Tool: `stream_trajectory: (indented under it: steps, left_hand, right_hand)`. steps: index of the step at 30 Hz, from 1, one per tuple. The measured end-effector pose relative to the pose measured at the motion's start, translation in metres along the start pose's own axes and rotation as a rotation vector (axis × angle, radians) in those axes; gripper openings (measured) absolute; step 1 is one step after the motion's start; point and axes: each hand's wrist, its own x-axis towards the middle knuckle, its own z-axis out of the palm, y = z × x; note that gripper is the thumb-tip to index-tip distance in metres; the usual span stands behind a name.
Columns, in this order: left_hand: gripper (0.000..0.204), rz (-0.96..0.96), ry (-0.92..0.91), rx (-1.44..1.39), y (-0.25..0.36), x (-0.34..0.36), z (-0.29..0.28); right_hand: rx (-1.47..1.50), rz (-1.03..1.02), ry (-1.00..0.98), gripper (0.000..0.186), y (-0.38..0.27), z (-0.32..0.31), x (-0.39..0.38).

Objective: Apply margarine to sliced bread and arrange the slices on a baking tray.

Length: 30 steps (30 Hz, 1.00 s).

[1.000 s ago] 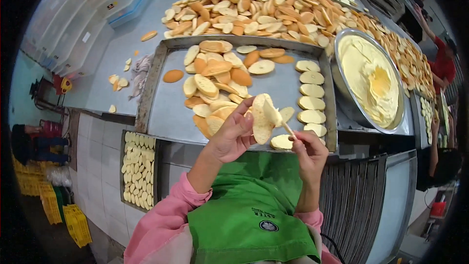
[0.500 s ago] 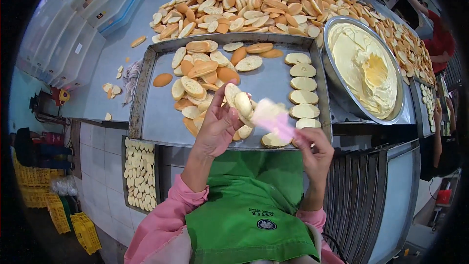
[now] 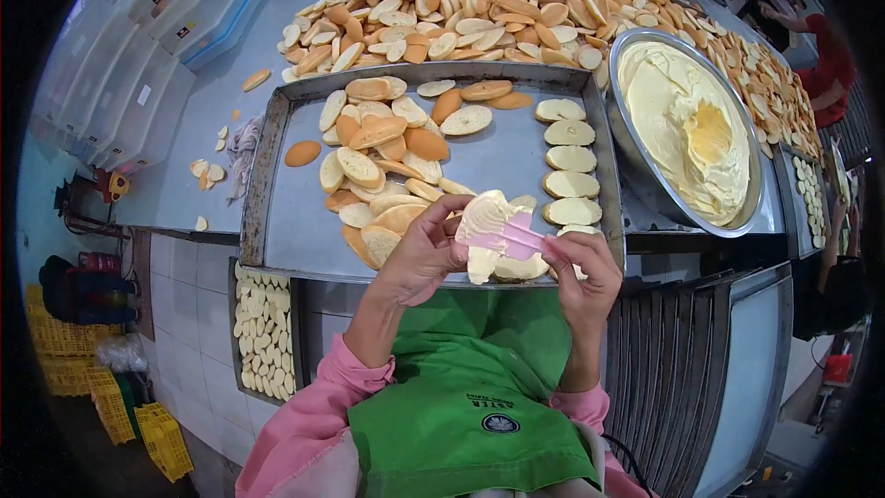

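Observation:
Over the front of a metal tray [image 3: 258,175], my left hand [image 3: 415,263] grips an oval bread slice [image 3: 477,267] coated in pale cream. My right hand [image 3: 583,272] is closed on the handle of a pink spatula [image 3: 525,238], whose cream-laden blade lies against that slice. Loose oval slices [image 3: 364,171], some golden side up, are piled in the tray's left and middle. A column of cream-topped pieces [image 3: 570,159] lines its right side, its lowest part partly hidden by my hands.
A steel bowl of cream [image 3: 673,92] stands right of the tray. Behind lies a heap of bread [image 3: 433,9]; clear boxes [image 3: 111,92] are stacked left. A filled tray [image 3: 263,323] is below left, racked trays [image 3: 659,360] below right. Co-workers [image 3: 820,74] are at far right.
The spatula blade, raised and blurred half a second ago, now rests on the slice in my left hand. That slice is tilted differently and lower, with cream across its face.

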Motion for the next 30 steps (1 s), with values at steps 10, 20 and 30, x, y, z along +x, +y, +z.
stream_trajectory:
  steps: [10,20,30]
  left_hand:
    - [0.072,-0.163,-0.133,-0.048,-0.001,-0.01,-0.009]
    - [0.063,-0.272,-0.119,0.335,0.005,0.052,0.0]
    - [0.057,-0.162,-0.211,0.929,-0.014,0.123,-0.024]
  right_hand:
    - [-0.098,0.163,0.137,0.019,0.002,0.0,0.004]
    - [0.479,0.486,0.417,0.022,0.029,-0.052,-0.018]
    - [0.413,0.488,0.529,0.024,0.022,-0.073,-0.029]
